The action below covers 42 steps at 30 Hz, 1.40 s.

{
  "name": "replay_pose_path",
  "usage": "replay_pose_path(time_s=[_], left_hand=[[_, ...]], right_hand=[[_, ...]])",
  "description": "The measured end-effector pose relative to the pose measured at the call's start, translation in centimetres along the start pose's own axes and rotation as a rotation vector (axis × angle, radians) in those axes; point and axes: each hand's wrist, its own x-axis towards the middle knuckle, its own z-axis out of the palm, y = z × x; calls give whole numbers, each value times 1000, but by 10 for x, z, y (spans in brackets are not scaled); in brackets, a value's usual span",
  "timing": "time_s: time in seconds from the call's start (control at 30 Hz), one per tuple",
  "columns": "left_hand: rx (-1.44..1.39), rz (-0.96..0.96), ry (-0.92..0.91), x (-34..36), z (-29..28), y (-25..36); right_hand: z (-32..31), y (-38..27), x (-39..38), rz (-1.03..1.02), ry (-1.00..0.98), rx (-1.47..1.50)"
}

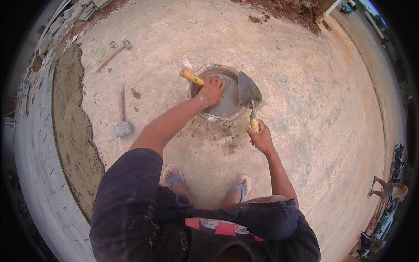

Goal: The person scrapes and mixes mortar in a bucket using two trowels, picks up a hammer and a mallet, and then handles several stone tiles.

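Observation:
My left hand (209, 92) is closed around a tool with a yellowish wooden handle (190, 76) over a round bucket (238, 112) holding grey, watery material; the tool's head is hidden. My right hand (259, 135) grips a trowel (248, 89) by its wooden handle, its mud-marked metal blade lying over the bucket's right rim. Left of the bucket, a large-headed mallet (122, 127) and a smaller hammer (114, 55) lie on the concrete ground.
A strip of wet mortar (74, 126) borders grey pavers (41, 139) at left, with stacked slabs (56, 24) behind. A dirt pile (297, 13) is at the back. My sandalled feet (179, 181) stand below the bucket. Another person (388, 190) and parked motorbikes (396, 161) are at right.

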Motion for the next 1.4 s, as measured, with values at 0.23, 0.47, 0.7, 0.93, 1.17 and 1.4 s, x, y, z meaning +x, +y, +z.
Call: replay_pose_path(time_s=[0.23,0.47,0.7,0.93,1.17,1.4], left_hand=[[361,320,-94,-6,-1,16],[-163,454,-381,10,27,28],[-996,-84,-313,5,7,30],[-1973,-779,-597,25,15,39],[-2152,-853,-592,23,46,49],[-2180,-897,-460,22,38,47]], right_hand=[[1,0,-1,-8,4,2],[-1,-18,-3,-20,-28,-37],[1,-50,21,-29,-106,-204],[15,-70,52,197,-362,57],[25,-58,41,317,-390,501],[10,-53,38,399,-425,827]])
